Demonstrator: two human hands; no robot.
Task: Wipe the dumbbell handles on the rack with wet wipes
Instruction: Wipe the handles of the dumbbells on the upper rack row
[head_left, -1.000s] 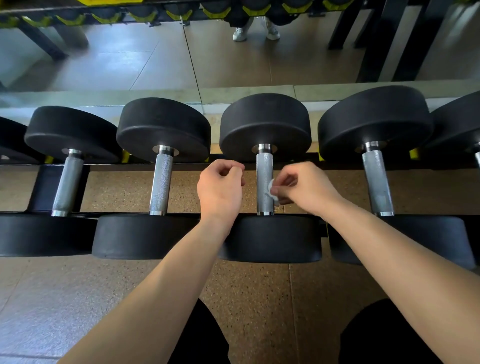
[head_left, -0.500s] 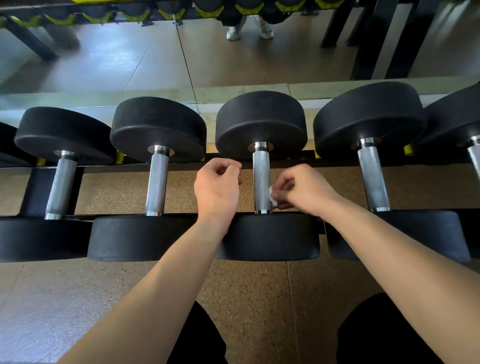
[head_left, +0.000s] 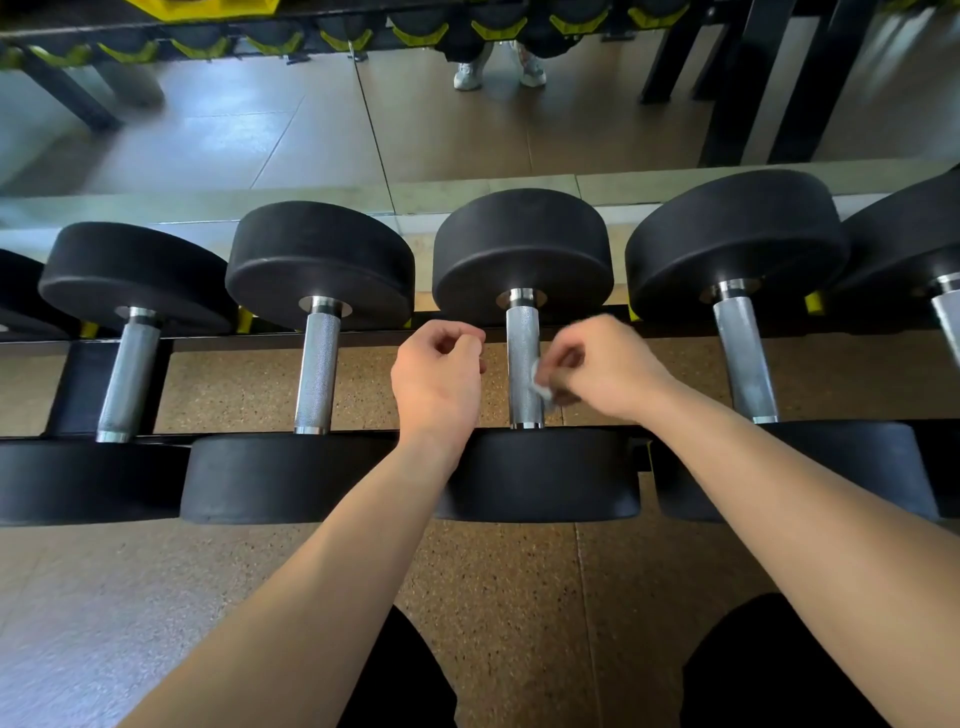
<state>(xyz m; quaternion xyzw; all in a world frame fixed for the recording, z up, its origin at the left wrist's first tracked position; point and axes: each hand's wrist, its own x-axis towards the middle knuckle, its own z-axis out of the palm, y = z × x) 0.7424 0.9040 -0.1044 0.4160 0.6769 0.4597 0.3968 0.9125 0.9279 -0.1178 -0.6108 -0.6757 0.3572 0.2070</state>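
Head view, frame centre: the right hand (head_left: 608, 369) pinches a small wadded wet wipe (head_left: 540, 385) against the right side of the knurled handle (head_left: 522, 348) of the middle dumbbell (head_left: 522, 249) on the rack (head_left: 83, 387). The left hand (head_left: 439, 379) hovers just left of it, fingers curled on nothing visible. The wipe is judged soft and limp, best held bunched at the fingertips; the rigid knurling likely snags it.

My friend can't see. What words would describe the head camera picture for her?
A person's right hand pinches a small white wet wipe against the knurled silver handle of a black round-ended dumbbell on a black rack. The left hand hovers curled beside it. Similar dumbbells line up either side.
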